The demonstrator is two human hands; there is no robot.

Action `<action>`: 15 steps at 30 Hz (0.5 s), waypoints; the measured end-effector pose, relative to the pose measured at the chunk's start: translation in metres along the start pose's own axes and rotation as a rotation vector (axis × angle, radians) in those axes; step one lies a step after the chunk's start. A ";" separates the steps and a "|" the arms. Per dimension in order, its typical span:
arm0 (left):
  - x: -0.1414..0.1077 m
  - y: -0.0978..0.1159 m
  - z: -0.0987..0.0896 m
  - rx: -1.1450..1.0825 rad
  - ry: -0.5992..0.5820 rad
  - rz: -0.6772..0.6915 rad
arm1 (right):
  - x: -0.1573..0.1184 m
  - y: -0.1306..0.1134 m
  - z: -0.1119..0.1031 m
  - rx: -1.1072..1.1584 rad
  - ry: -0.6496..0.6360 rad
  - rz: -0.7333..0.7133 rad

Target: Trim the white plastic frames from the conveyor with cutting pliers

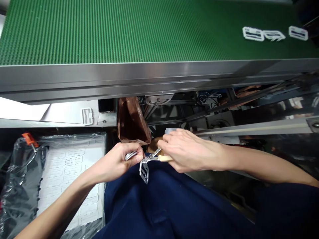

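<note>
My left hand (126, 158) pinches a few thin white plastic pieces (131, 155) in front of my lap. My right hand (186, 151) is wrapped round the pale yellow handles of small metal nippers (152, 157), whose jaws point left and meet the left hand's fingertips. Just below the jaws hangs a white slotted plastic piece (144, 172), tilted. Whether the jaws touch it or it hangs from the left fingers, I cannot tell. Part of something light grey (173, 130) shows behind the right hand.
Across the top runs a green ribbed conveyor belt (112, 31) with white parts (253, 34) at its right. A brown bag (132, 121) hangs below its metal edge. Another white part (87, 116) lies on a ledge. At lower left, a plastic-lined box (67, 179) holds flat white parts beside an orange-handled tool (30, 140).
</note>
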State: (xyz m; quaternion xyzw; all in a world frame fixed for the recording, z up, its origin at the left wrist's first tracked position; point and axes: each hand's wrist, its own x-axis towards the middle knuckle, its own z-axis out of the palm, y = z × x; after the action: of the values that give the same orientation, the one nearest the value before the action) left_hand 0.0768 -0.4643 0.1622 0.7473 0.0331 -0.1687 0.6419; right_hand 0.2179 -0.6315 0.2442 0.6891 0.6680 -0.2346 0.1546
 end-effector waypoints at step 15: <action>-0.004 -0.012 0.008 -0.149 0.066 -0.090 | 0.015 0.002 0.000 0.095 0.023 0.013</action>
State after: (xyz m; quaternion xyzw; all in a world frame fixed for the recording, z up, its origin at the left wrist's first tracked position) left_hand 0.0682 -0.4694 0.1505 0.7002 0.1003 -0.1694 0.6863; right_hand 0.2198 -0.6187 0.2359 0.7027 0.6532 -0.2572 0.1156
